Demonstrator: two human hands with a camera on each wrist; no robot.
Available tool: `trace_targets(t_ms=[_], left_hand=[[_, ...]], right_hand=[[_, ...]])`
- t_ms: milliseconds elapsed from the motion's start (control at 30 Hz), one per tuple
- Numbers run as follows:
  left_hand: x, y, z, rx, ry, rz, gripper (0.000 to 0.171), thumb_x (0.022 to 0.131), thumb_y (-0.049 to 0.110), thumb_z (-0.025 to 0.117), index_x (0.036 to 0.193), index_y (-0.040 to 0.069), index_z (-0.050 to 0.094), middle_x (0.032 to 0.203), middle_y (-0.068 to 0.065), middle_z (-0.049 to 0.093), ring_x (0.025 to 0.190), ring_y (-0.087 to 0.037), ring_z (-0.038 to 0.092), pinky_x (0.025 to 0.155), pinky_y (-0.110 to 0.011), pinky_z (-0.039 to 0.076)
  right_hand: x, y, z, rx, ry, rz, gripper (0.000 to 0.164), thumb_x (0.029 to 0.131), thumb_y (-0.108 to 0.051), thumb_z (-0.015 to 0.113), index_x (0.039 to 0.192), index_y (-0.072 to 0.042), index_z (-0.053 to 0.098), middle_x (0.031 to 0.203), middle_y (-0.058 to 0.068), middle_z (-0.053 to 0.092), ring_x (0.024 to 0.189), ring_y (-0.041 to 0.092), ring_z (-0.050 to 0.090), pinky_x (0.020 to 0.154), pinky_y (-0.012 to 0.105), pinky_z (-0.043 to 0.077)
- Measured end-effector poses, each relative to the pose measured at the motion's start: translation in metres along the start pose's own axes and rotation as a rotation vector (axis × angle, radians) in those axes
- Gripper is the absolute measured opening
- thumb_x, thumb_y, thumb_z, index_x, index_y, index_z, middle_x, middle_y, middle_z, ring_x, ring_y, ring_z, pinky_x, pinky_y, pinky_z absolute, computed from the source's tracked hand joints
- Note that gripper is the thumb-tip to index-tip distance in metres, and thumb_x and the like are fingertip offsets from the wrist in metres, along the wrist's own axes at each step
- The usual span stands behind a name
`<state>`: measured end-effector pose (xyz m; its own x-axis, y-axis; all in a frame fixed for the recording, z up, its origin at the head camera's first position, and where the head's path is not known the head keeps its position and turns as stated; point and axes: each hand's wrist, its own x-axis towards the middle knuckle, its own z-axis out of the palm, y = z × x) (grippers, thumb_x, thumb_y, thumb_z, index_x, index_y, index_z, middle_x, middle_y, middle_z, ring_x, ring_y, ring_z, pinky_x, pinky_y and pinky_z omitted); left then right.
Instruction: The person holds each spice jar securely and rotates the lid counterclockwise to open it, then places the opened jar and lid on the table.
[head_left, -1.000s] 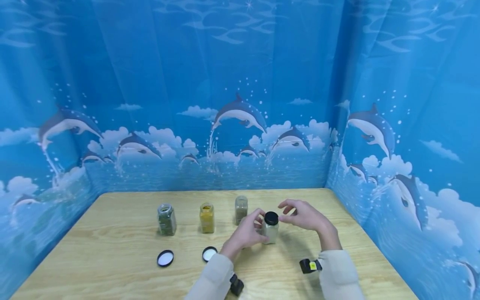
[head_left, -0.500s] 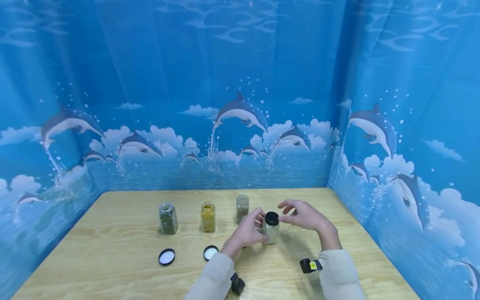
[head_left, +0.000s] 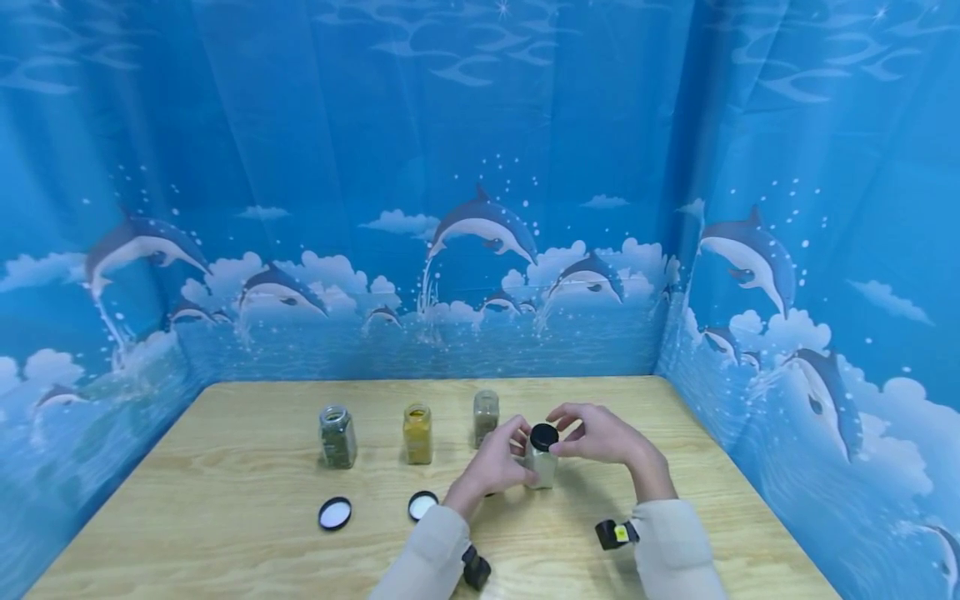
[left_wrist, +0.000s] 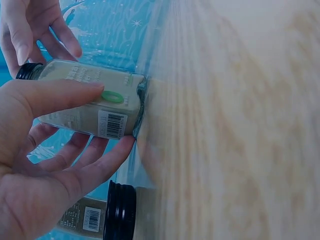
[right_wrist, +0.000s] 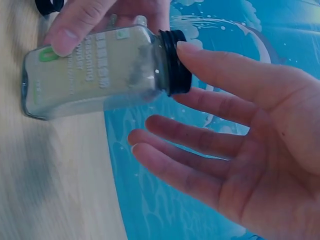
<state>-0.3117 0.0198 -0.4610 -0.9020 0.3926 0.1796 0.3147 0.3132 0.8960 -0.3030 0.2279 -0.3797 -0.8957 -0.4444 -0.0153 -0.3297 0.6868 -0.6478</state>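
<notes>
In the head view my left hand (head_left: 491,465) grips a clear glass spice jar (head_left: 542,472) of pale powder, its thumb lying along the label in the left wrist view. The jar stands upright on the table. On top sits a black screw lid (head_left: 543,437), which my right hand (head_left: 603,437) pinches at the edge with thumb and index finger. The other right fingers (right_wrist: 185,170) stay spread below the lid in the right wrist view.
Uncapped jars of green flakes (head_left: 337,442), yellow powder (head_left: 417,437) and grey-brown powder (head_left: 486,421) stand in a row behind. Two black-rimmed lids lie upturned in front, one at left (head_left: 334,513), another (head_left: 422,505) by my left sleeve. A dolphin-print curtain (head_left: 420,342) borders the wooden table (head_left: 225,483).
My right hand has moved slightly left, and its thumb and index finger have closed in on the lid. My left hand keeps its grip on the jar.
</notes>
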Motion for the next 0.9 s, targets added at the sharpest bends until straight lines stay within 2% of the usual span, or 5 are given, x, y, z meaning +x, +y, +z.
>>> trace_targets(t_ms=[267,667,900], left_hand=[[0.0,0.0,-0.001,0.007,0.007,0.001,0.051,0.066,-0.007,0.086,0.105,0.012,0.059,0.11,-0.011,0.069,0.1,-0.029,0.072,0.087,-0.043,0.062],[0.001,-0.003,-0.002,0.004,0.018,-0.02,0.053,0.066,-0.008,0.086,0.106,0.014,0.06,0.111,-0.012,0.068,0.104,-0.031,0.072,0.091,-0.046,0.062],[0.001,-0.005,-0.003,-0.034,0.02,-0.015,0.053,0.065,-0.01,0.085,0.107,0.012,0.061,0.112,-0.015,0.067,0.105,-0.035,0.072,0.092,-0.047,0.062]], right_hand=[[0.007,0.004,0.008,0.072,-0.018,-0.029,0.045,0.087,-0.017,0.083,0.126,-0.003,0.065,0.118,0.019,0.069,0.098,0.03,0.076,0.084,0.039,0.065],[0.011,0.008,0.013,0.115,0.019,-0.022,0.041,0.087,-0.022,0.083,0.118,-0.006,0.06,0.115,0.018,0.067,0.099,0.033,0.075,0.085,0.043,0.064],[0.014,0.012,0.016,0.128,0.042,-0.081,0.033,0.087,-0.019,0.083,0.11,-0.009,0.062,0.11,0.015,0.068,0.103,0.03,0.073,0.088,0.042,0.063]])
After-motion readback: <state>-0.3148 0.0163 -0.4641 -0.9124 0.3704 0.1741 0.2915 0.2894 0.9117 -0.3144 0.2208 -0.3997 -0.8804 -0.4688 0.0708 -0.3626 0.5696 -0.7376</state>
